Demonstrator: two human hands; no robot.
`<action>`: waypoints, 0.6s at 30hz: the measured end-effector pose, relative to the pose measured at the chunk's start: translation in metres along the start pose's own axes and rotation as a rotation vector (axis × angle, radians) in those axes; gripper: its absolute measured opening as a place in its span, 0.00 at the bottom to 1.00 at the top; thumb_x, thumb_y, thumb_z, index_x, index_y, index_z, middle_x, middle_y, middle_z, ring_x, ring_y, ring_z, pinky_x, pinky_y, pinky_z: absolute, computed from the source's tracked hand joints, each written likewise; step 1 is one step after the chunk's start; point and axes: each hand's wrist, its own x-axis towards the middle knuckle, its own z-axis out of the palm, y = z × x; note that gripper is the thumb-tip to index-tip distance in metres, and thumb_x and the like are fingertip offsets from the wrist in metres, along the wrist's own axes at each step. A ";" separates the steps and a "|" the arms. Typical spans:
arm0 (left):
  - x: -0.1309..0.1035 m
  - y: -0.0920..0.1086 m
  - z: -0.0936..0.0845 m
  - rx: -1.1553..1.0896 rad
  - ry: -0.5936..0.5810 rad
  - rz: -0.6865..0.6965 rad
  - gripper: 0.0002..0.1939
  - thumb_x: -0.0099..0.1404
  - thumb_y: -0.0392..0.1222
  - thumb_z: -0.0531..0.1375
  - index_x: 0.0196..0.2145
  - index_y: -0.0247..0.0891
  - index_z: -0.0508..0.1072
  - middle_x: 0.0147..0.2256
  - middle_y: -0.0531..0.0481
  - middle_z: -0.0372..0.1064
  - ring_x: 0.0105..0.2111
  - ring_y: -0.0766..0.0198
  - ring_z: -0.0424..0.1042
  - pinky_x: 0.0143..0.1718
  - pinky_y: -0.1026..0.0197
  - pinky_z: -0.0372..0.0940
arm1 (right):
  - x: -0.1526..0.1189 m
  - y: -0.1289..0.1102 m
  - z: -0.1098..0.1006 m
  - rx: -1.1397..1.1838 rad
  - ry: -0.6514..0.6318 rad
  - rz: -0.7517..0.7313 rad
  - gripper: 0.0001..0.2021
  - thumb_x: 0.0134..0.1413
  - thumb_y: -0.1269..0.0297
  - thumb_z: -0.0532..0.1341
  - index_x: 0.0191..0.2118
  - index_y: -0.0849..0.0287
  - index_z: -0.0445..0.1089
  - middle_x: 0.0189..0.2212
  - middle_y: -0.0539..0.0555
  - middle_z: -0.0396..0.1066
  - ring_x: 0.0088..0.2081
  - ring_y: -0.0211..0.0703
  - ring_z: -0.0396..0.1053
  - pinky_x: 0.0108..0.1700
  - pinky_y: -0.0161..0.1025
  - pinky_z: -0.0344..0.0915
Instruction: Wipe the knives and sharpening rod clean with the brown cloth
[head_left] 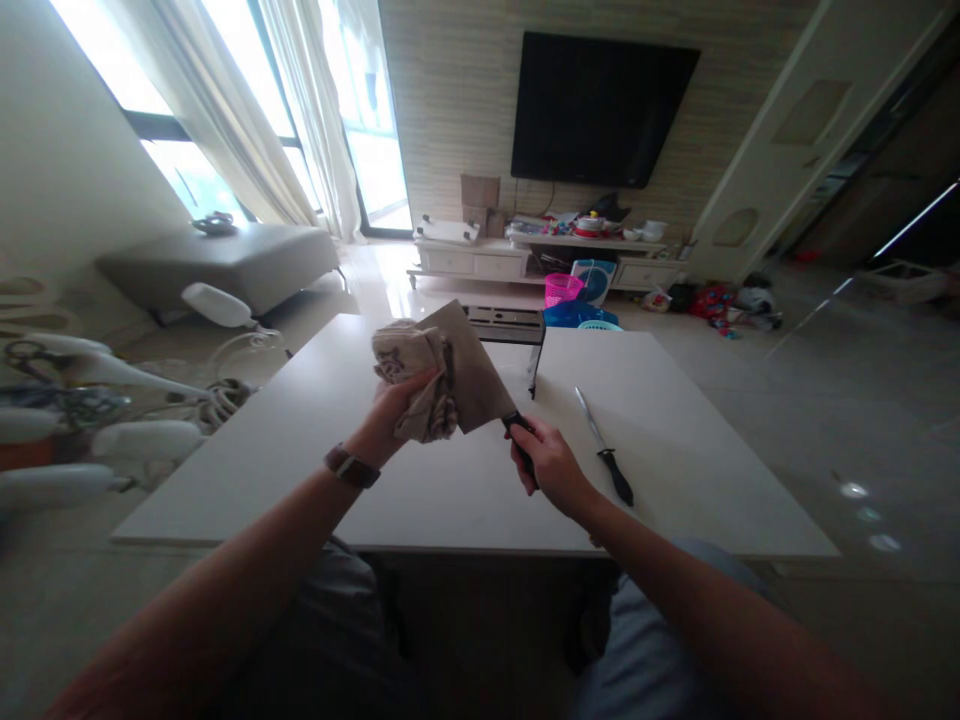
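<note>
My right hand is closed round the black handle of a cleaver, whose broad grey blade tilts up and to the left above the table. In my left hand is a bunched, pale cloth with dark markings, its fingers mostly hidden by the folds. The cloth meets the left side of the blade; how firmly it presses I cannot tell. To the right of my right hand a honing steel with a black handle lies on the white table, its rod pointing away from me.
An open slot in the tabletop shows a metal rack beyond the cleaver. Past the table stand a pink basket and a low TV cabinet. White chairs are at the left, beside a grey bench.
</note>
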 end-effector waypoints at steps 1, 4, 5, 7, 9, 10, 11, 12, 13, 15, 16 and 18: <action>0.003 0.000 -0.003 -0.003 -0.005 0.040 0.21 0.51 0.35 0.74 0.44 0.34 0.76 0.40 0.46 0.80 0.35 0.58 0.79 0.40 0.56 0.75 | -0.001 0.001 0.001 -0.012 -0.008 0.001 0.13 0.61 0.52 0.56 0.34 0.56 0.63 0.17 0.41 0.59 0.11 0.30 0.54 0.12 0.31 0.48; 0.006 -0.005 -0.007 -0.032 -0.037 0.054 0.22 0.53 0.37 0.73 0.46 0.33 0.76 0.43 0.45 0.79 0.39 0.58 0.79 0.44 0.57 0.75 | -0.002 0.006 0.003 -0.047 -0.021 0.006 0.12 0.62 0.52 0.55 0.35 0.56 0.64 0.16 0.40 0.59 0.11 0.31 0.54 0.13 0.30 0.50; 0.004 -0.008 -0.006 -0.028 -0.050 0.030 0.22 0.53 0.38 0.73 0.46 0.33 0.76 0.43 0.44 0.79 0.39 0.57 0.79 0.44 0.57 0.75 | -0.002 0.007 0.004 -0.052 -0.025 0.012 0.12 0.62 0.52 0.55 0.35 0.56 0.63 0.16 0.40 0.59 0.11 0.31 0.54 0.13 0.30 0.50; -0.001 -0.015 -0.002 0.016 -0.074 -0.017 0.22 0.53 0.38 0.73 0.46 0.33 0.76 0.43 0.44 0.79 0.38 0.56 0.80 0.41 0.57 0.76 | -0.002 0.009 0.003 -0.052 -0.024 0.025 0.12 0.62 0.53 0.55 0.35 0.56 0.63 0.16 0.40 0.59 0.11 0.31 0.55 0.13 0.31 0.51; -0.007 -0.021 0.003 0.069 -0.086 -0.040 0.22 0.53 0.39 0.73 0.46 0.33 0.77 0.42 0.43 0.79 0.35 0.56 0.79 0.38 0.57 0.76 | -0.001 0.010 0.002 -0.053 -0.020 0.031 0.12 0.62 0.53 0.55 0.35 0.56 0.63 0.17 0.41 0.60 0.11 0.31 0.55 0.13 0.30 0.51; -0.010 -0.023 0.005 0.085 -0.089 -0.052 0.22 0.53 0.40 0.73 0.46 0.33 0.77 0.41 0.43 0.80 0.34 0.56 0.79 0.37 0.57 0.76 | -0.001 0.010 0.002 -0.055 -0.019 0.032 0.12 0.62 0.53 0.55 0.35 0.56 0.63 0.17 0.41 0.60 0.11 0.31 0.55 0.13 0.30 0.51; -0.011 -0.024 0.006 0.092 -0.088 -0.061 0.22 0.54 0.40 0.73 0.46 0.33 0.77 0.41 0.43 0.80 0.33 0.56 0.79 0.36 0.57 0.76 | -0.001 0.009 0.001 -0.059 -0.022 0.031 0.12 0.62 0.53 0.55 0.35 0.56 0.63 0.17 0.41 0.60 0.11 0.31 0.55 0.13 0.30 0.51; -0.011 -0.024 0.007 0.088 -0.084 -0.069 0.22 0.54 0.39 0.73 0.46 0.33 0.77 0.41 0.43 0.80 0.33 0.57 0.79 0.35 0.57 0.76 | -0.001 0.008 0.001 -0.066 -0.029 0.031 0.12 0.63 0.53 0.55 0.35 0.56 0.63 0.17 0.40 0.60 0.12 0.31 0.56 0.13 0.30 0.51; -0.011 -0.023 0.006 0.076 -0.078 -0.080 0.21 0.54 0.38 0.73 0.46 0.32 0.77 0.41 0.42 0.80 0.32 0.57 0.79 0.35 0.57 0.77 | -0.001 0.008 0.001 -0.074 -0.040 0.030 0.12 0.63 0.53 0.54 0.35 0.56 0.63 0.17 0.40 0.60 0.12 0.31 0.56 0.14 0.30 0.51; -0.006 -0.020 0.003 0.037 -0.060 -0.100 0.20 0.54 0.36 0.72 0.45 0.31 0.77 0.41 0.41 0.80 0.33 0.56 0.79 0.37 0.57 0.77 | -0.001 0.006 0.002 -0.093 -0.060 0.024 0.11 0.64 0.53 0.54 0.35 0.55 0.62 0.17 0.40 0.59 0.12 0.31 0.56 0.14 0.30 0.52; -0.002 -0.017 0.000 0.012 -0.052 -0.102 0.20 0.55 0.35 0.71 0.45 0.30 0.77 0.41 0.41 0.80 0.34 0.56 0.80 0.38 0.56 0.77 | -0.001 0.005 0.002 -0.106 -0.072 0.021 0.12 0.64 0.53 0.54 0.35 0.55 0.61 0.16 0.40 0.59 0.12 0.31 0.56 0.14 0.30 0.52; 0.006 -0.010 -0.006 -0.040 -0.039 -0.085 0.18 0.56 0.34 0.70 0.45 0.30 0.77 0.41 0.41 0.80 0.36 0.55 0.80 0.41 0.55 0.77 | -0.001 0.004 0.002 -0.138 -0.091 0.009 0.12 0.65 0.54 0.54 0.33 0.55 0.60 0.16 0.40 0.58 0.12 0.32 0.57 0.14 0.30 0.53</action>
